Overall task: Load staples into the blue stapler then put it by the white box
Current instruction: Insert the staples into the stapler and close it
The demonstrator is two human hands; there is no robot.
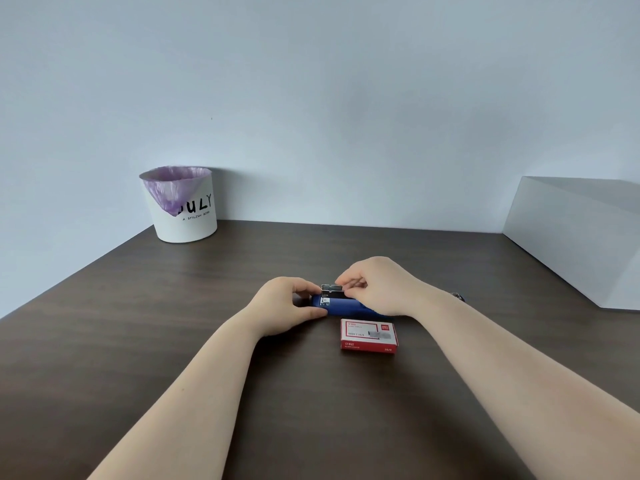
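The blue stapler lies across the middle of the dark wooden table, with its metal staple channel showing on top. My left hand grips the stapler's left end. My right hand covers its right part, with the fingertips pinched at the metal piece; whether they hold staples is hidden. A red and white staple box lies closed just in front of the stapler. The white box stands at the far right against the wall.
A white bin with a purple liner stands at the back left by the wall. A small dark object peeks out behind my right wrist. The table's left edge runs diagonally toward me.
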